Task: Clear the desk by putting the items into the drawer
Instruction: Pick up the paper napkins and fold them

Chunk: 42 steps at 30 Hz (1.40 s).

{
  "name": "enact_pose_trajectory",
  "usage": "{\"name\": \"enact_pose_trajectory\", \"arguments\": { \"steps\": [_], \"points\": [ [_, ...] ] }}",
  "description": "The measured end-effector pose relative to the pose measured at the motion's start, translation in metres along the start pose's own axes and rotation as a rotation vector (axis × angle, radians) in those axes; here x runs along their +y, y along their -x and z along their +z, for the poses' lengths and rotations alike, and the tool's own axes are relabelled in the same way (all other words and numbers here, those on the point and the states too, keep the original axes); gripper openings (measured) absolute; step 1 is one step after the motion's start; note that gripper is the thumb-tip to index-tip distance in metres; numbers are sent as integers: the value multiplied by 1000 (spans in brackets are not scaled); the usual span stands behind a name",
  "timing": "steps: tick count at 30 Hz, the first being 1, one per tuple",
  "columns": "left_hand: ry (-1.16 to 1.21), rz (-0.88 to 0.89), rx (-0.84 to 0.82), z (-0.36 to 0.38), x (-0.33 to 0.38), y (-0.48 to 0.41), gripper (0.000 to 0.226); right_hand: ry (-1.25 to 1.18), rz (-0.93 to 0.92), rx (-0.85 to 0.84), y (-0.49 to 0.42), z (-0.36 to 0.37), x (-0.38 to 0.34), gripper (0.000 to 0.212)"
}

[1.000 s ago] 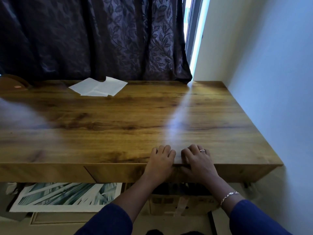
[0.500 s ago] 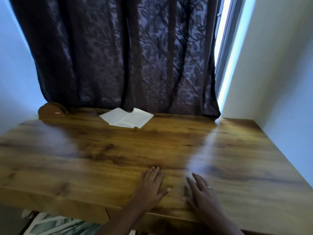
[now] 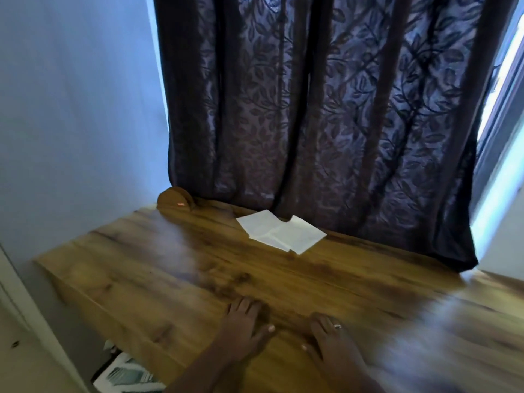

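Observation:
White sheets of paper [image 3: 280,233] lie flat at the back of the wooden desk [image 3: 158,279], just in front of the curtain. A brown half-round wooden holder [image 3: 175,201] stands at the back left corner. My left hand [image 3: 242,326] and my right hand [image 3: 330,340] both rest flat on the desktop near its front edge, fingers straight, holding nothing. A ring shows on my right hand. The drawer is not visible in this view.
A dark leaf-patterned curtain [image 3: 326,123] hangs behind the desk. A pale wall [image 3: 71,123] closes the left side, and a bright window strip [image 3: 499,137] shows at the right. A printed picture [image 3: 124,375] lies on the floor below the desk's front left.
My view has lifted and swung left, away from the desk's front edge. Both hands went from curled over the front edge to lying flat on the desktop with fingers straight.

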<state>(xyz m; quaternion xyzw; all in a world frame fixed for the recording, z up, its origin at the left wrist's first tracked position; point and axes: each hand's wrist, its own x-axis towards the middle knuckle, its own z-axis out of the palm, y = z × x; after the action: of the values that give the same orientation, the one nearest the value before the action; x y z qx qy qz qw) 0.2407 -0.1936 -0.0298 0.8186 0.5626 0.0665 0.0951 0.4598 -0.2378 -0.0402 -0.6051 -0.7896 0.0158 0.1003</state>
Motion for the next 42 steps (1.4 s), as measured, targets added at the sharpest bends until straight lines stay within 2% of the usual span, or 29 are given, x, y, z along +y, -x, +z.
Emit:
{"name": "enact_pose_trajectory", "arguments": {
  "steps": [3, 4, 7, 8, 12, 17, 22, 30, 34, 37, 40, 42],
  "points": [
    [48, -11, -34, -8, -18, -20, 134, -86, 27, -44, -29, 1, -5, 37],
    [62, -17, -48, -11, -22, -27, 126, -83, 21, -58, -39, 2, -5, 40],
    [56, 0, -90, -22, -34, -56, 73, -84, 41, -33, -69, 4, -4, 39],
    [57, 19, -95, -26, -41, -68, 65, -106, 69, -17, -81, 5, -4, 37],
    [79, 83, -111, -39, -59, -114, 67, -37, 138, -29, -122, 0, -3, 40],
    [253, 132, -123, -39, -74, -163, 64, 58, 158, -41, -172, -6, 4, 45],
    [311, 128, -49, -26, -79, -207, 54, 110, 235, -9, -215, 2, 23, 34],
    [334, 183, 28, -14, -81, -258, 45, 193, 306, -89, -245, 13, 43, 43],
    [591, 145, 112, -10, -70, -267, 32, 228, 315, -73, -249, 20, 46, 34],
    [802, 44, 129, -9, -63, -259, 25, 211, 312, 53, -253, 25, 49, 17],
    [1181, -198, 69, -10, -58, -250, 21, 193, 297, 182, -252, 19, 40, 3],
    [1495, -418, -64, -13, -56, -245, 30, 139, 243, 281, -243, 14, 27, 7]
  ]
}}
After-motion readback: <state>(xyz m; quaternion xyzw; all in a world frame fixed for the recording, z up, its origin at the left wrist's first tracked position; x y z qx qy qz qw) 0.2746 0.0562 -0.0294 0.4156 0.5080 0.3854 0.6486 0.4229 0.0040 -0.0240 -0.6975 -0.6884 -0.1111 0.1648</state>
